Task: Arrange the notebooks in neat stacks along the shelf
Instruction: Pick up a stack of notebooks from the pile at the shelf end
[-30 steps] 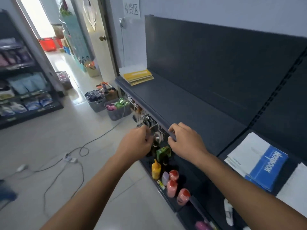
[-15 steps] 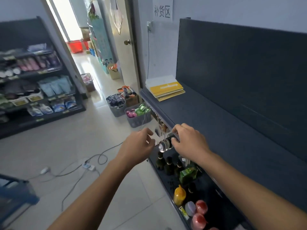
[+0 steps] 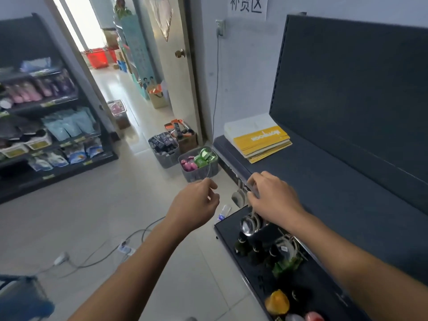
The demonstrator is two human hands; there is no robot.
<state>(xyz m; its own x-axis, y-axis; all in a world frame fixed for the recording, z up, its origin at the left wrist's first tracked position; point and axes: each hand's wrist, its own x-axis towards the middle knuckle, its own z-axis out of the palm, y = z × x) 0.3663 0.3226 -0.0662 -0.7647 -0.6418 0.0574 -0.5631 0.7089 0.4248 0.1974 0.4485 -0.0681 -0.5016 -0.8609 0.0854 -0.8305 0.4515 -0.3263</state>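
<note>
Right hand (image 3: 271,198) grips front edge of shelf (image 3: 324,181); left hand (image 3: 196,205) loosely curled, empty, just beside; notebooks (image 3: 261,140) stacked at shelf's far end.

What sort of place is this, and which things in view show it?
Probably a small shop's restocking area: a rack of packaged goods, baskets of small products on the floor, and notebooks stacked on a dark display shelf.

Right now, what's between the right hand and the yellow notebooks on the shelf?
Nothing. In the head view, only bare dark shelf lies between the right hand and the yellow notebook stack.
</note>
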